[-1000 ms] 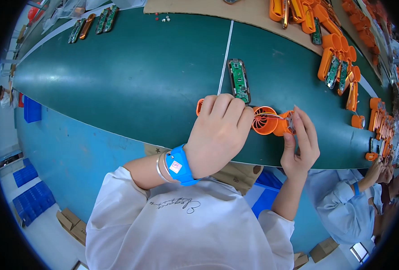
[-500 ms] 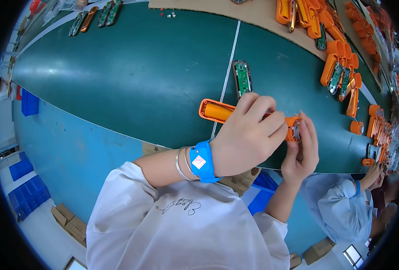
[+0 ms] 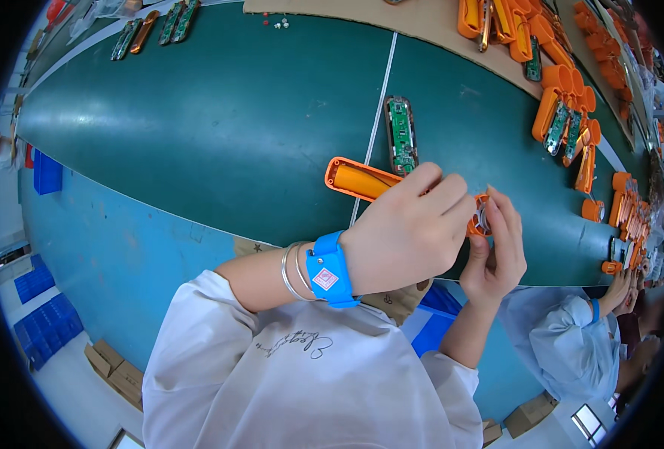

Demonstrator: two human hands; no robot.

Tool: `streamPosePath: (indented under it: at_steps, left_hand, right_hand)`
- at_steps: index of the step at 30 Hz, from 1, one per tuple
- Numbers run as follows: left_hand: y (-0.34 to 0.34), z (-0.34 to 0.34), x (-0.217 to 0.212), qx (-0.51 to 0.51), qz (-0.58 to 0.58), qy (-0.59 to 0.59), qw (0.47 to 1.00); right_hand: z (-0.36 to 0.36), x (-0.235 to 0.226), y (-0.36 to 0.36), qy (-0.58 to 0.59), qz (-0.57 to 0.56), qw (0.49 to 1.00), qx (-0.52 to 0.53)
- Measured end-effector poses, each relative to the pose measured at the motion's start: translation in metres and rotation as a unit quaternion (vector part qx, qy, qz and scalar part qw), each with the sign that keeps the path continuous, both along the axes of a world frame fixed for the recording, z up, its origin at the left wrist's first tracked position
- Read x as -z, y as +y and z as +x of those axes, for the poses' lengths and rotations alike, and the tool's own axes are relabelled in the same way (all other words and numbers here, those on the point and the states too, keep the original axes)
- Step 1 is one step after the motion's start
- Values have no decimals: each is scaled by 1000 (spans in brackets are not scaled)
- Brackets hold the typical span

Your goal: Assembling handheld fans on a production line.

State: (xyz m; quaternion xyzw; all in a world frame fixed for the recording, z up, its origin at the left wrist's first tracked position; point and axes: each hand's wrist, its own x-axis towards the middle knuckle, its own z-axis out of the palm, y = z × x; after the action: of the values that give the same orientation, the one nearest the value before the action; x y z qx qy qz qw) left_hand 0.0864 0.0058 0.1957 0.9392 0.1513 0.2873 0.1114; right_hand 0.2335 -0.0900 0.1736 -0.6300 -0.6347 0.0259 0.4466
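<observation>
An orange plastic housing (image 3: 331,175), long with a round ring-shaped end, lies crosswise in front of me. An orange cylinder, seemingly a battery (image 3: 360,182), rests in its open trough. My left hand (image 3: 403,236), with a blue wristband, is closed over the housing's middle; its fingertips are mostly hidden behind the knuckles. Around the round end, where a pale part shows inside, my right hand (image 3: 500,251) curls its thumb and fingers. Just beyond my left hand, a green circuit board (image 3: 402,135) in a dark frame lies on the green table (image 3: 220,135).
More orange housings (image 3: 549,112) and boards line the right side; others lie on cardboard (image 3: 422,19) at the far edge. Several narrow boards (image 3: 178,22) sit far left. At the right, a co-worker's hands (image 3: 624,292) handle parts. Blue crates (image 3: 47,329) stand below the table.
Both hands and the housing have shifted slightly left, and the housing's long end has risen a little in view. Both hands keep their grip. The scene has moved slightly too.
</observation>
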Motion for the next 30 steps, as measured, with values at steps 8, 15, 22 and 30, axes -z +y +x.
streamPosePath:
  at_steps: [8, 15, 22, 30]
  left_hand:
    - [1, -5, -3, 38, 34, 35, 998]
    - [27, -45, -11, -42, -163, -84, 982]
    - [23, -55, 4, -6, -146, -19, 989]
    - [27, -48, -15, 41, -15, 146, 988]
  right_hand:
    - [-5, 5, -1, 5, 20, 1000, 13]
    - [-7, -15, 2, -81, 6, 997, 8]
    - [-9, -26, 2, -114, -22, 993, -21]
    - [-11, -38, -6, -168, -93, 981, -16]
